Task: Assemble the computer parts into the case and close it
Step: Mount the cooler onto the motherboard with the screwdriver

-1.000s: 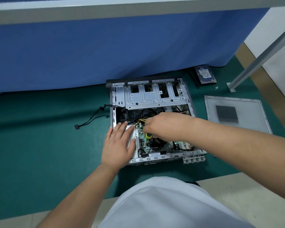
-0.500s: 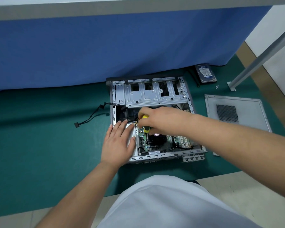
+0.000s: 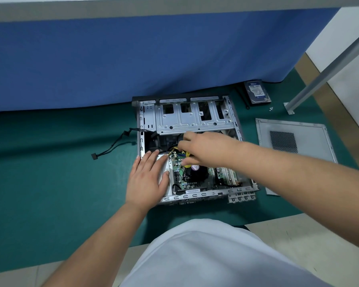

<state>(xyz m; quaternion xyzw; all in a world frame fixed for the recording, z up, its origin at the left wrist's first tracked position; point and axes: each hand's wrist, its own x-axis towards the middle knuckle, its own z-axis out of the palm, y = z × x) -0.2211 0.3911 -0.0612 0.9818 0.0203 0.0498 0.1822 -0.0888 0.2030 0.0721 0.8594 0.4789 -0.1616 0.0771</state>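
Presently the case lay open on the green mat, side panel apart at right. Left hand lay flat, fingers straight, on its near corner; right hand gripped a yellow screwdriver over the board. Steel shell likely stiff and sharp-edged, board fragile: best held by frame rails.

We see one wide-angle view from a camera on our head, facing forward and steeply down. It sits close above the open computer case on the green mat, our forearms reaching in from the bottom edge.
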